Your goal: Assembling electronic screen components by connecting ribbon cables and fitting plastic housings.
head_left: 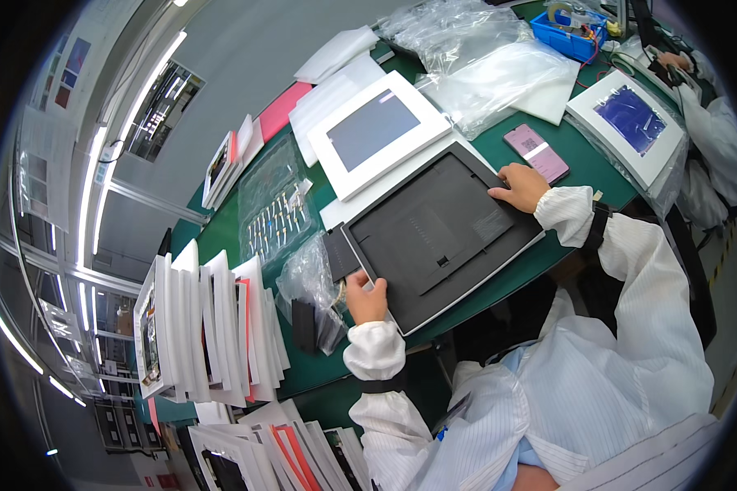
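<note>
Both hands grasp the dark panel back cover [434, 237] lying flat on the green bench [540, 270]: left hand [367, 296] at its near corner, right hand [519, 185] at the far edge. Best keep it level, pressing evenly.

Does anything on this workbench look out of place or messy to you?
Nothing looks damaged or spilled. The one stray item is a pink phone lying on the green table beside the right hand. Both hands, the left hand too, rest on the dark panel.
</note>
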`<state>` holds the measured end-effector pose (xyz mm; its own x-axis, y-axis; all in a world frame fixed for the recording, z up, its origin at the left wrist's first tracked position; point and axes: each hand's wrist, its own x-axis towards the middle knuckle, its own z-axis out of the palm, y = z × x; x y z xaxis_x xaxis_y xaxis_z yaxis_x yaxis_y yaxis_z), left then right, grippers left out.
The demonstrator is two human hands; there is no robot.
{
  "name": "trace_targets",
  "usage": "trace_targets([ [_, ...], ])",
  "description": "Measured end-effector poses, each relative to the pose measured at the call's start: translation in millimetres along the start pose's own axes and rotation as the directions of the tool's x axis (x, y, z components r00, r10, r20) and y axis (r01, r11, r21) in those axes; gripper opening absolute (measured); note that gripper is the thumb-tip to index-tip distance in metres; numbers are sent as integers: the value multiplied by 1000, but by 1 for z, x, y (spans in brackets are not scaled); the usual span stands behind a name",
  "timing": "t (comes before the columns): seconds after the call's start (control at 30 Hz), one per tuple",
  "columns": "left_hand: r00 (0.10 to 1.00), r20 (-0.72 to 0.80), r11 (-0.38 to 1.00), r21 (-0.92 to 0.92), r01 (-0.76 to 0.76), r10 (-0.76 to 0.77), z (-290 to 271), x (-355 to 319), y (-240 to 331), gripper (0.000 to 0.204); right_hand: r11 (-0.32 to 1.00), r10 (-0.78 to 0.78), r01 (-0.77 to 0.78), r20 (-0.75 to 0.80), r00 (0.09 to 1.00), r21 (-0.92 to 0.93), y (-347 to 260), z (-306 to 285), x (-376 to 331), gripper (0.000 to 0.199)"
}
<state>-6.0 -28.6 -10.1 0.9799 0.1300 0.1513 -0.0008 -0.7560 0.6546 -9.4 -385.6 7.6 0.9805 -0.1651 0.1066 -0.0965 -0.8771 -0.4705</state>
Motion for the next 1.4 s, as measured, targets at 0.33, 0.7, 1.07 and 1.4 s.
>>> trace_targets([
  [0.33,819,571,446,-720,532,-57,-58,-9,56,35,136,-249,-550,566,786,824,-48,-9,-156,57],
  [0.7,897,441,224,-879,422,40,-61,-87,74,53,-344,223,-73,157,962,936,-85,-11,-160,48],
  [1.07,799,514,169,-858,485,313,-52,-94,55,41,206,-461,-275,341,819,939,-14,-94,16,46],
  [1.4,563,802,-114,-552,826,197,29,-141,76,26,820,-560,267,614,557,506,-91,-16,139,33],
])
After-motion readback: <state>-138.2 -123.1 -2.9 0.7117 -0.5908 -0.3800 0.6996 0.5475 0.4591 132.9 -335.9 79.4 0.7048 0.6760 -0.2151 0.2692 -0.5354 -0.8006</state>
